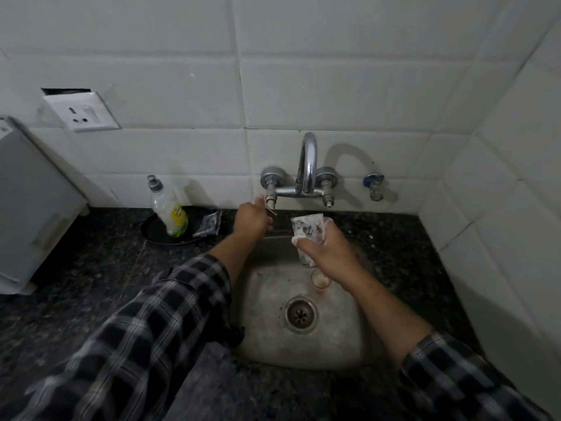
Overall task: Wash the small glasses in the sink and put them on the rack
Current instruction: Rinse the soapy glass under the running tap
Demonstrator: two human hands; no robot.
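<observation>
Fingers of the left hand close on the tap handle, while the right hand grips a patterned glass over the sink. Another glass sits unwashed in the basin; no water runs, no rack shows, so washing seems barely begun.

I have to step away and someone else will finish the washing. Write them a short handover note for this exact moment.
Left hand: on the left tap handle of the wall faucet; no water visibly running.
Right hand: holds a patterned glass above the sink.
Second small glass: upright in the basin, brownish residue inside, unwashed.
Dish soap bottle: on the counter to the left.
Done: nothing visibly racked; the rack is out of view.
Left: rinse the held glass, wash the second, rack both.
</observation>
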